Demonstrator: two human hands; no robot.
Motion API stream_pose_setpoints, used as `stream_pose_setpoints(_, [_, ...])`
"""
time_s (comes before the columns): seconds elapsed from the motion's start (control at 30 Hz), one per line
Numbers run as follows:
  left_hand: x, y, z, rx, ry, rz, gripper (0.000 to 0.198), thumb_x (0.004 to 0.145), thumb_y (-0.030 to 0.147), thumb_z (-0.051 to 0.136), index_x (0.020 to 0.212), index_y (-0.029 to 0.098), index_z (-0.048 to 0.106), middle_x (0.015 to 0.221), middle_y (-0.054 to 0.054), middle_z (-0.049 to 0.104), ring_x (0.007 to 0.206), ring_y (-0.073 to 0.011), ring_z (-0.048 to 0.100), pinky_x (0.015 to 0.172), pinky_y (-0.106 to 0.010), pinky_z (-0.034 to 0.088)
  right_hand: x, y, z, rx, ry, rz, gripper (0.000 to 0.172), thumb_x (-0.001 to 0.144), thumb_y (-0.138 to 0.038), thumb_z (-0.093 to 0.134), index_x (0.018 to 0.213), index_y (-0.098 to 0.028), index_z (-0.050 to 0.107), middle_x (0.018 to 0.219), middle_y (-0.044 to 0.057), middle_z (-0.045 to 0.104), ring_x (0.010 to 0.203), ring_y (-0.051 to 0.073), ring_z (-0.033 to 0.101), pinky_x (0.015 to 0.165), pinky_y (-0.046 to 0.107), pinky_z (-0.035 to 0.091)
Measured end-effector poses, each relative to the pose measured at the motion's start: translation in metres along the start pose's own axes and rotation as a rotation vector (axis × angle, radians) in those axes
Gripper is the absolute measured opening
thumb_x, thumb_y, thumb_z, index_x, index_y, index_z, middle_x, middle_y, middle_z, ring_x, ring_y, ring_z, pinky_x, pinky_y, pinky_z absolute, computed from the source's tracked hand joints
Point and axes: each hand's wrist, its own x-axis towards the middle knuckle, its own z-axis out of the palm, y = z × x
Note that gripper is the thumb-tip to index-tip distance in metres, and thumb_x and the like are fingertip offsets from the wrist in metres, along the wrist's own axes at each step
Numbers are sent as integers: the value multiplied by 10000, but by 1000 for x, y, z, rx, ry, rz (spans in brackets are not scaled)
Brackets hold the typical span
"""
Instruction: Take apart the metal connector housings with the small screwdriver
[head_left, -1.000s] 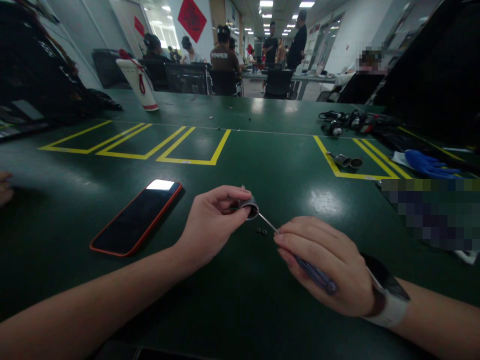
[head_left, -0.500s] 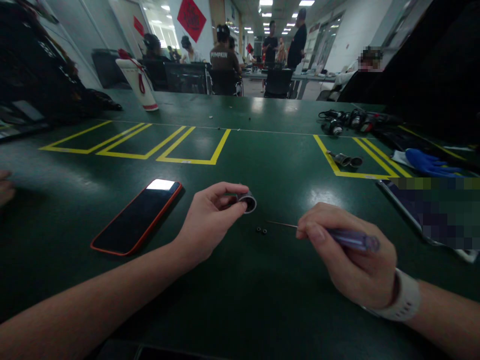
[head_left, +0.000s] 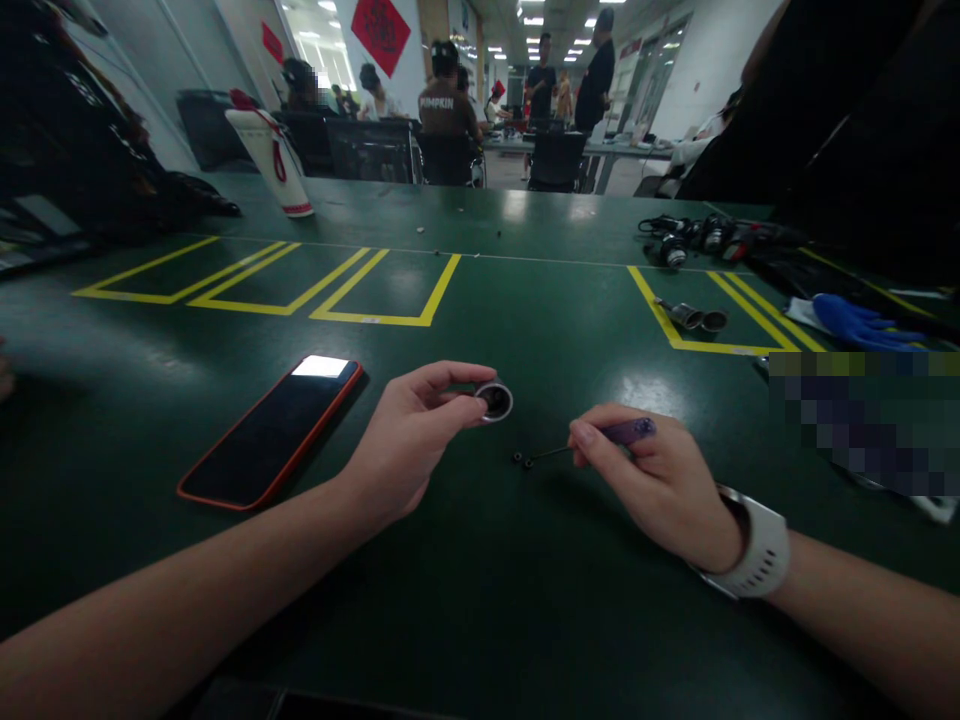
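Between thumb and fingers, my left hand (head_left: pixel 409 435) pinches a short metal tube fitting (head_left: pixel 496 400), its round opening turned toward me. My right hand (head_left: pixel 649 480) is closed around a screwdriver (head_left: pixel 628 431) with a clear purple handle and a thin shaft. The shaft points left and down, and its tip is at or very close to one of two tiny dark ring-like parts (head_left: pixel 528 463) on the green table. Whether the tip touches that part I cannot tell. The second small part (head_left: pixel 517 457) lies just left of it.
An orange-cased phone (head_left: pixel 274 430) lies left of my left hand. Yellow tape frames (head_left: pixel 371 320) mark the table; two joined metal tubes (head_left: pixel 697 318) rest in the right one. Cables and black devices (head_left: pixel 675 245), a blue glove (head_left: pixel 862 318) and a white cup (head_left: pixel 274 165) stand farther off.
My right hand has moved left and turned, bringing the screwdriver tip down to the tiny parts. The metal fitting in my left hand has tilted slightly, its opening showing more.
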Motion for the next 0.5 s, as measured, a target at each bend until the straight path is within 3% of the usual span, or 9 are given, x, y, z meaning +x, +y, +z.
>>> stream_pose_setpoints(0.5, [1, 0, 0, -14, -14, -26, 192, 670, 145, 703, 861, 165, 695, 845, -30, 725, 798, -147, 650, 735, -261, 494, 0, 1, 1, -13, 63, -40, 207, 885, -247, 499, 721, -163, 593, 619, -6, 595, 563, 108, 559, 527, 249, 421])
